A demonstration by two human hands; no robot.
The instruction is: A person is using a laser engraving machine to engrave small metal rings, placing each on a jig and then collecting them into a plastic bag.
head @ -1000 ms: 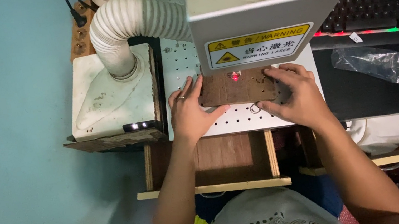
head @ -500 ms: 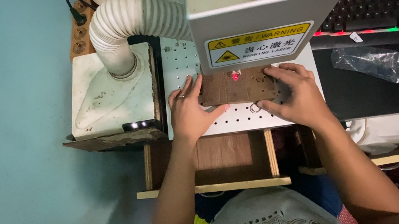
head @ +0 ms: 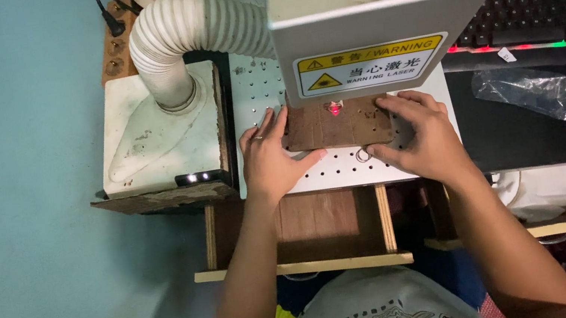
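Observation:
A flat brown wooden piece lies on the white perforated work plate, under the grey head of a marking machine. A small red light spot shows on the wood near its far edge. My left hand holds the piece's left edge, thumb along the near side, with a ring on one finger. My right hand grips the right edge, fingers spread over the corner. A small metal ring lies by my right thumb.
A white ribbed hose bends from the machine down into a white box on the left. A keyboard with coloured lights and a clear plastic bag lie on the right. A wooden frame runs below the plate.

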